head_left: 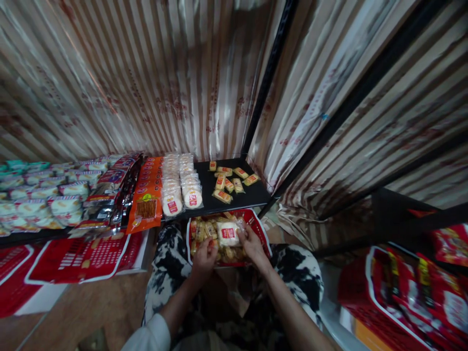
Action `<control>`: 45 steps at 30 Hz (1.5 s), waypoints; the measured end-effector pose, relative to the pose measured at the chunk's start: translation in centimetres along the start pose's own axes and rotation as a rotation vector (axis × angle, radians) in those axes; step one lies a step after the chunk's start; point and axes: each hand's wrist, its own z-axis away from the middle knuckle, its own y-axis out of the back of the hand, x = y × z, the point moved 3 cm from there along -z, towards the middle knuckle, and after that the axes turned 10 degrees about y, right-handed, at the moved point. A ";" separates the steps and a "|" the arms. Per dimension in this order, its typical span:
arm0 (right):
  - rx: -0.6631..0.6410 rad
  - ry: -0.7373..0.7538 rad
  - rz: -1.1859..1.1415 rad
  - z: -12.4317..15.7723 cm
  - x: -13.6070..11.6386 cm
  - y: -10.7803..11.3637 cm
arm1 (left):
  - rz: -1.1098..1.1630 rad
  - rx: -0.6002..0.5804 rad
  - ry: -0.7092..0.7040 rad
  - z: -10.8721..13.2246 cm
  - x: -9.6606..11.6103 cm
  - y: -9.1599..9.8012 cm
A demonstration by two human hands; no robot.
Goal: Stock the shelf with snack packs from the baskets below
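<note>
A red box with a white rim (pixel 266 233) sits at my lap between my knees, filled with small gold-wrapped snacks (pixel 210 230). Over its middle is a clear packet holding a white round rice cracker with a red label (pixel 227 234). My right hand (pixel 253 247) pinches that packet by its right edge. At the box's front left, my left hand (pixel 204 254) has its fingers closed over the gold snacks; what they grip is too small to make out. On the black shelf beyond lie several loose yellow packets with red labels (pixel 222 196).
Two rows of rice cracker packets (pixel 182 183) stand on the black shelf (pixel 252 199), beside an orange bag (pixel 146 195), dark shiny pouches (pixel 113 192) and stacked white packets (pixel 66 204). Black frame poles (pixel 268 73) cross the striped curtain. Right, a red box (pixel 356 280) holds red bags.
</note>
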 end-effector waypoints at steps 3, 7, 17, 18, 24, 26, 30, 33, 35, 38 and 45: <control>-0.121 -0.046 -0.211 0.2 -1.5 -0.8 | 0.224 0.001 0.116 -0.4 0.1 0.3; -0.281 -0.037 -0.398 -0.2 -3.6 -1.6 | 0.449 -0.057 0.184 -0.8 0.5 0.6; -0.173 -0.108 -0.615 -0.8 -5.8 -5.0 | 0.824 0.146 0.244 -1.4 0.7 1.8; -0.164 -0.105 -0.631 -0.8 -5.8 -5.5 | 0.825 0.179 0.243 -1.6 0.5 1.8; -0.232 0.033 -0.504 -4.5 -7.7 -7.6 | 0.674 0.297 0.225 -2.9 -0.5 3.1; -0.255 0.107 -0.434 -6.6 -8.7 -7.8 | 0.539 0.354 0.155 -3.1 -0.4 4.3; -0.274 0.242 -0.270 -9.8 -9.9 -8.3 | 0.200 0.433 -0.059 -3.4 0.9 6.7; -0.272 0.305 -0.127 -10.8 -10.0 -9.0 | 0.010 0.500 -0.154 -3.8 1.8 7.9; -0.260 0.334 -0.045 -11.1 -9.9 -9.5 | -0.105 0.553 -0.191 -4.2 2.3 8.4; -0.210 0.380 0.069 -11.3 -9.9 -10.1 | -0.222 0.603 -0.198 -4.8 3.0 9.2; -0.085 0.466 0.231 -11.8 -10.1 -10.7 | -0.313 0.627 -0.145 -6.4 4.2 10.1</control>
